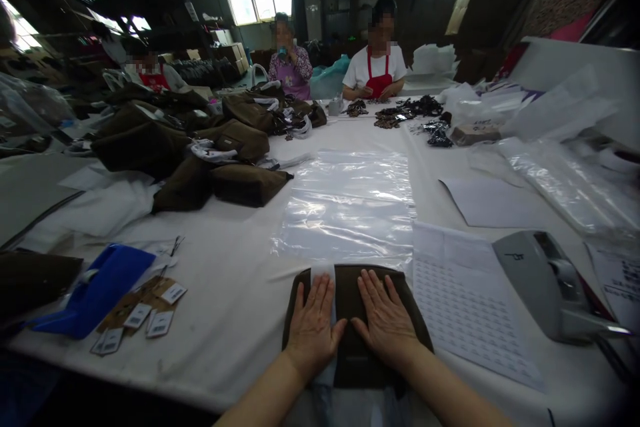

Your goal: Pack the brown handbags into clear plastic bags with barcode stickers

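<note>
A dark olive bag point(357, 367) lies flat at the table's near edge. Both palms press down on it with fingers spread. My left hand point(314, 327) rests on its left half, partly over a pale strip point(323, 272) that runs lengthwise across the bag. On the right half lies my right hand point(384, 320); the thumbs point toward each other with a small gap. Neither hand grips anything. Just beyond the bag, clear plastic sleeves point(350, 207) are spread flat on the white table.
Olive bags point(240, 183) are heaped at the left, beyond a blue tape dispenser point(107, 287) and tags point(160, 323). At right are a printed sheet point(465, 300) and a grey device point(535, 280). Three people sit across the table, near metal hardware point(400, 113).
</note>
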Action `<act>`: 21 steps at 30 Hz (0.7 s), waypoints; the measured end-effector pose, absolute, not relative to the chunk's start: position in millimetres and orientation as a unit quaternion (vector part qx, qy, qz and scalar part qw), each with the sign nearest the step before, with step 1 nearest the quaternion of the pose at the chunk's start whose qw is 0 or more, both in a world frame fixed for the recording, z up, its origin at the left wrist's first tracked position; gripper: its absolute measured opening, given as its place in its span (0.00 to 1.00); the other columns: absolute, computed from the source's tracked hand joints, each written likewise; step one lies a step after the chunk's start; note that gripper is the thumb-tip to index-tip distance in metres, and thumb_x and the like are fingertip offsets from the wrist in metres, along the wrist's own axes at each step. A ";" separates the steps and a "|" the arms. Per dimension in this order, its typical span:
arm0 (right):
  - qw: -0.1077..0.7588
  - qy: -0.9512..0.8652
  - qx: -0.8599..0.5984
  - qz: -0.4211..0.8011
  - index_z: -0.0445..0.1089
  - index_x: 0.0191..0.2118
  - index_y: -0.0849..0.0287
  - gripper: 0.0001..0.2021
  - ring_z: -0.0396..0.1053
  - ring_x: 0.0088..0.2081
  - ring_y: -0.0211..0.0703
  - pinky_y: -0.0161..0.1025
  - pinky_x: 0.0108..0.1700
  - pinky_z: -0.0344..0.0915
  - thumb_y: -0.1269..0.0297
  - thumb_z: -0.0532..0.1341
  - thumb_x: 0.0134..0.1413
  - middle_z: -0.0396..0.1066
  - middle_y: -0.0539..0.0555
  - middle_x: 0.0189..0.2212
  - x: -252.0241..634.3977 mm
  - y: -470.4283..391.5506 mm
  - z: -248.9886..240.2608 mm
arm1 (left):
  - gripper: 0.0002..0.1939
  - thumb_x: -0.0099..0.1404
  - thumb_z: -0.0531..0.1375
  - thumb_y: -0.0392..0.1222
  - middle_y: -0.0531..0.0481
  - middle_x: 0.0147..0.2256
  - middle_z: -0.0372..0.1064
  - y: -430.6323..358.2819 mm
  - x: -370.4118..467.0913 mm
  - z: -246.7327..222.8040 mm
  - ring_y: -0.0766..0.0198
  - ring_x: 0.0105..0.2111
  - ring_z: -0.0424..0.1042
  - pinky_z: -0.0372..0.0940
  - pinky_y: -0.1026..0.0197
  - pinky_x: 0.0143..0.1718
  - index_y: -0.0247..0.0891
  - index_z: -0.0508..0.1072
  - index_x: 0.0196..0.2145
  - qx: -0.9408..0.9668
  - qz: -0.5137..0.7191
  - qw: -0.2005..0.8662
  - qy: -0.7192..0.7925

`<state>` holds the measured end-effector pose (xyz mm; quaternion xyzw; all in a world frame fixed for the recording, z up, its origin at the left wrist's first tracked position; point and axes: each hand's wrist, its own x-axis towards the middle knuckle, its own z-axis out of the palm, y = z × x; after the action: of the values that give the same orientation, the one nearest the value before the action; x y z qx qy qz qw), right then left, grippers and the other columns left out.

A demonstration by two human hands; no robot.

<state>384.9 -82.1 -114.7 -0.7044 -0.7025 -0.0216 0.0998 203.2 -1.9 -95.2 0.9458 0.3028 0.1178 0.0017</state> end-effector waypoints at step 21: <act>0.344 -0.546 -0.719 0.258 0.70 0.38 0.57 0.15 0.69 0.38 0.46 0.42 0.43 0.64 0.54 0.53 0.55 0.72 0.55 0.35 515.3 29.4 -130.7 | 0.07 0.52 0.66 0.43 0.50 0.32 0.71 200.2 282.0 -104.3 0.59 0.38 0.70 0.65 0.60 0.41 0.38 0.74 0.26 0.862 0.111 0.310 0.385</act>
<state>515.3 29.4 -130.7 -0.7194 -0.5456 0.2585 0.3436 282.0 200.2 -104.3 0.8623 0.3850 0.1110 0.3097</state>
